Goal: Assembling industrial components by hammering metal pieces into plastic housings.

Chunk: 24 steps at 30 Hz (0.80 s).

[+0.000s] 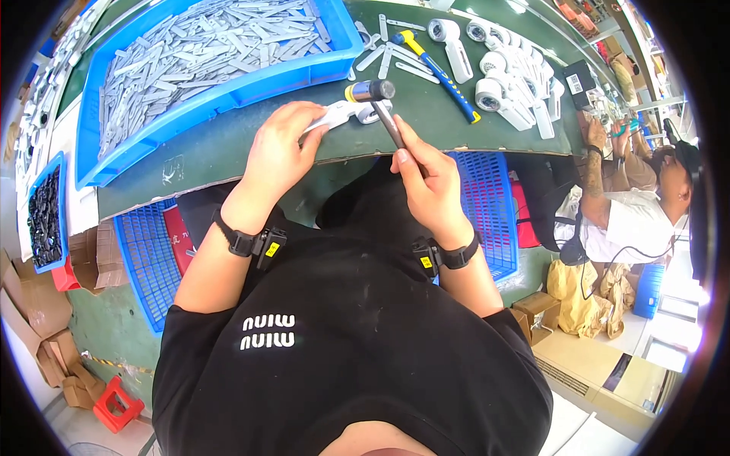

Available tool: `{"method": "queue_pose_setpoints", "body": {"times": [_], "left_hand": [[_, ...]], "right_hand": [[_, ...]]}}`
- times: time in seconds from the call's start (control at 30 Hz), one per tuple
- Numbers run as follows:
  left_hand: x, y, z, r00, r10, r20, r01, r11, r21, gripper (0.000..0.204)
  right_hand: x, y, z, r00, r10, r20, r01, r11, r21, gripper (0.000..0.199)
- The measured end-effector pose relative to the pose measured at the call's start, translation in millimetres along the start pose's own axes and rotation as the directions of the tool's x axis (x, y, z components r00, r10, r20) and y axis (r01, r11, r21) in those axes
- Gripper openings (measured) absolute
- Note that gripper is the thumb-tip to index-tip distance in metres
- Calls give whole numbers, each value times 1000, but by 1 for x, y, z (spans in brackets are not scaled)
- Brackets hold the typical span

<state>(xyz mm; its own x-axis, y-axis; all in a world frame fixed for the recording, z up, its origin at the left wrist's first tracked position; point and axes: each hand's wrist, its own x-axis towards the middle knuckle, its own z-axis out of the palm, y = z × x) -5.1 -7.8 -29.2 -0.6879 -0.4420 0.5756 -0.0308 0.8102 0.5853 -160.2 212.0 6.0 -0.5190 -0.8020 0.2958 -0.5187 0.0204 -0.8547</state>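
Note:
My left hand (283,144) pinches the handle end of a white plastic part with a round head (334,116), lying on the green bench top. My right hand (432,182) is wrapped round the dark handle of a mallet (370,91), whose yellow and black head hangs just above the part's round end. The mallet partly hides that round end; whether the two touch, I cannot tell. Beyond the right hand lies a second hammer (445,80) with a blue and yellow handle. Several similar white parts with round heads (506,99) are grouped to its right.
A large blue bin (251,96) full of grey flat strips (213,45) takes up the left of the bench (175,167). Loose strips (391,53) lie at the back. A smaller blue tray (57,163) holds black pieces. Blue baskets (487,205) stand below. A co-worker (631,197) sits at right.

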Motion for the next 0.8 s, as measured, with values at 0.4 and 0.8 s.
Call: {"method": "queue_pose_setpoints", "body": {"times": [0.4,0.8], "left_hand": [[-8,-10,16,990,108,-93,-104,994,43,22],[-5,-8,23,984,126,-128,-124,992,26,21]], "right_hand": [[-1,-32,-4,966,-98,-240,97,995,-19,50],[2,-11,18,961,-132,-243,64,962,-267,49]]}}
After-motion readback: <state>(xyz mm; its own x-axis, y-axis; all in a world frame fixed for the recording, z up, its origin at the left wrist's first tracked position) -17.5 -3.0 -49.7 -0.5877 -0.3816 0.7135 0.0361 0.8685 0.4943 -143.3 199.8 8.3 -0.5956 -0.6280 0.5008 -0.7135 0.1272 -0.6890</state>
